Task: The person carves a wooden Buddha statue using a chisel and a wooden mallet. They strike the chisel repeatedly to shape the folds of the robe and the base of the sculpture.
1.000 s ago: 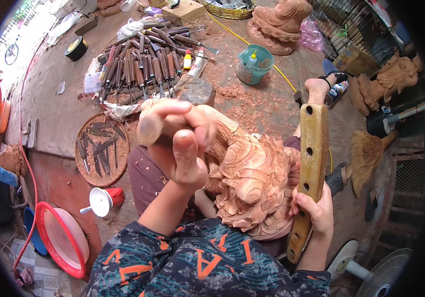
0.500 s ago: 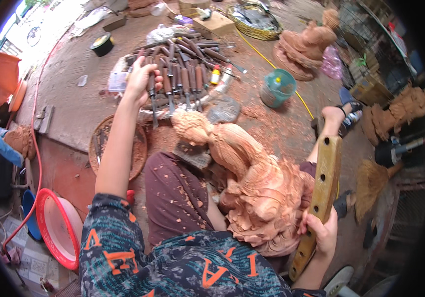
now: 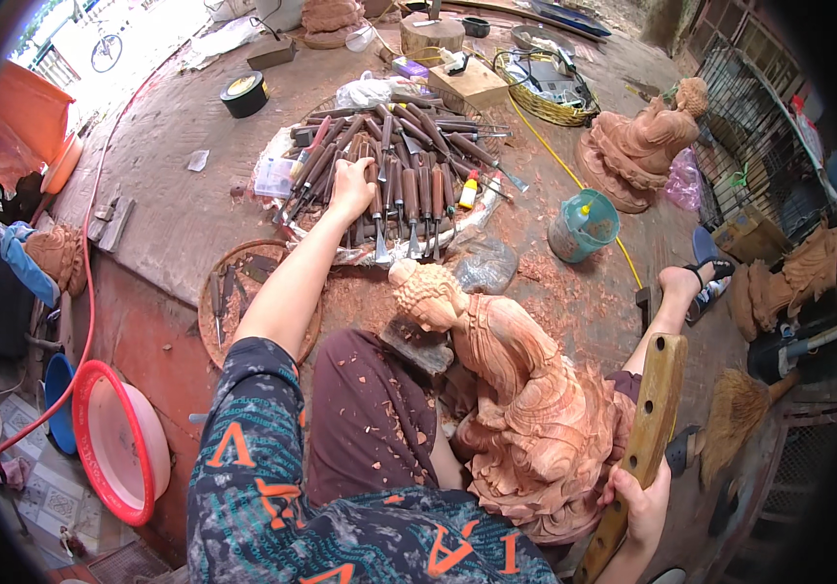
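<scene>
My left hand (image 3: 352, 190) reaches into a pile of wood-handled chisels (image 3: 425, 190), its fingers curled at the top of one chisel's handle; its fingertips are partly hidden. My right hand (image 3: 640, 501) is closed round the lower part of a long yellowish wooden bar (image 3: 660, 399) with a row of holes, held upright at a tilt. Between my legs leans a carved reddish-wood seated figure (image 3: 525, 389), its curly head pointing toward the chisels. Beneath the head lies a dark block (image 3: 418, 343). The bar stands beside the figure's base, overlapping its edge.
A round tray (image 3: 243, 255) with several tools lies left of my knee. Beyond the figure stand a teal cup (image 3: 586, 229) and another carved figure (image 3: 637, 146). A yellow cord (image 3: 559, 151) crosses the chip-strewn floor. A red-rimmed basin (image 3: 126, 443) is at left, a straw broom (image 3: 735, 423) at right.
My left hand, which held a chisel raised at the pile's left edge, is now lower and further right among the handles. The view has tilted up; my right hand still grips the bar.
</scene>
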`<action>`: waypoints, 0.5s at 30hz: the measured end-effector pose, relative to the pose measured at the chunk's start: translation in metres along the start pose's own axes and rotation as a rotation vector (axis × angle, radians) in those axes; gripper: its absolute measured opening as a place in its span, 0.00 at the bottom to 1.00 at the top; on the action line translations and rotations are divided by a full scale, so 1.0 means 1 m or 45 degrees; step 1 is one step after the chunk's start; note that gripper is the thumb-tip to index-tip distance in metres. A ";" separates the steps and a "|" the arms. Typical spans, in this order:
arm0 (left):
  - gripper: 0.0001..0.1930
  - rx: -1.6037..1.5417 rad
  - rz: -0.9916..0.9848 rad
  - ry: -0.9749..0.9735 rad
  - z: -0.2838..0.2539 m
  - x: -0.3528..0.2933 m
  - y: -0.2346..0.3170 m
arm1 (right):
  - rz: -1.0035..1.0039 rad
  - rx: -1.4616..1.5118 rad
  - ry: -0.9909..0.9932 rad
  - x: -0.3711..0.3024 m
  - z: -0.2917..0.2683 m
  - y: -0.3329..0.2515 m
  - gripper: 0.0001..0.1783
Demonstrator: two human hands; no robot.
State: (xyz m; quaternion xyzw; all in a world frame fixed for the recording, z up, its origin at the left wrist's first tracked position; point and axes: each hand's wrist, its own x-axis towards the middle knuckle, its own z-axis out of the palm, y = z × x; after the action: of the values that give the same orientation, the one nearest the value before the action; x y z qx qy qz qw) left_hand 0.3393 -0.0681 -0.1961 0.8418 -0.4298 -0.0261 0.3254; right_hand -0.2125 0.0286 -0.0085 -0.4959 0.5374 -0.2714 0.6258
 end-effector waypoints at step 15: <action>0.13 0.554 -0.275 -0.258 0.024 0.049 0.054 | 0.021 0.082 0.045 -0.002 0.006 -0.004 0.22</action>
State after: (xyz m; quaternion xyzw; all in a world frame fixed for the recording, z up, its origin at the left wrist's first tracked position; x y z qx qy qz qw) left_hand 0.3243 -0.1394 -0.1728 0.9260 -0.3635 -0.0519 0.0875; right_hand -0.2069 0.0312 -0.0044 -0.4663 0.5433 -0.2921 0.6341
